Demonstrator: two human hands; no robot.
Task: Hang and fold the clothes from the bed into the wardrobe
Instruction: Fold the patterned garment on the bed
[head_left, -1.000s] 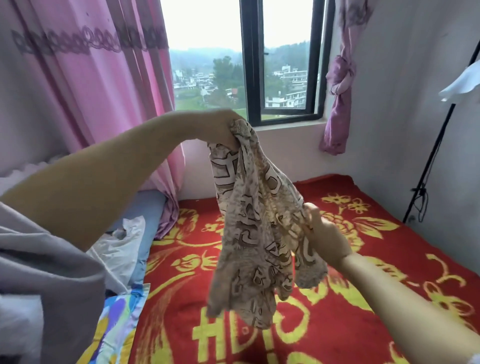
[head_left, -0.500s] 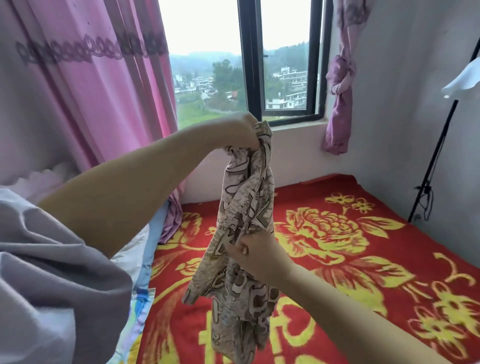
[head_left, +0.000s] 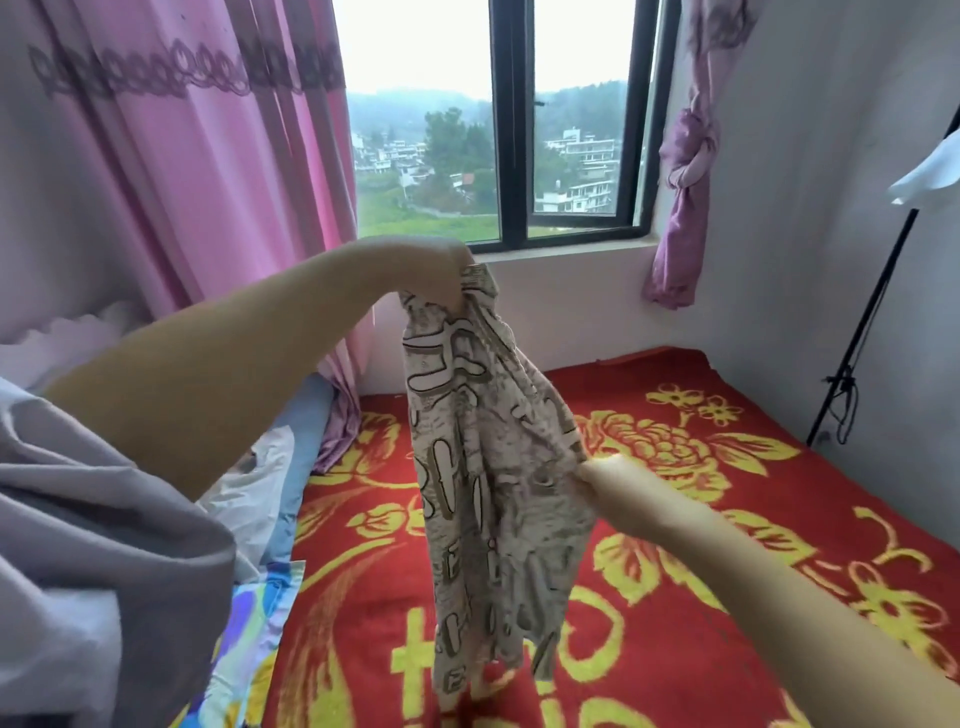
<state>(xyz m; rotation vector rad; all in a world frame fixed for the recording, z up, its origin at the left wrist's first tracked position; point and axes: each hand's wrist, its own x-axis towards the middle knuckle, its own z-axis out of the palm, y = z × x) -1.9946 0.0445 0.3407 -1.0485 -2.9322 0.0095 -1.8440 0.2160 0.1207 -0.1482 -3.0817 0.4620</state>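
Head view: left hand (head_left: 441, 275) was raised in front of the window (head_left: 511, 119), fingers bunched round the top of the patterned garment (head_left: 488, 467) so it hung free above the bed (head_left: 727, 519) rather than dragging on it. Right hand (head_left: 602, 475), lower and right of the window, pinched a side edge mid-way down, likely pulling it outward to open the cloth and find a seam or shoulder for folding. Garment hung twisted, hem just over the red blanket. More clothes lay on the bed's left, below the pink curtain (head_left: 182, 182). Wardrobe not visible.
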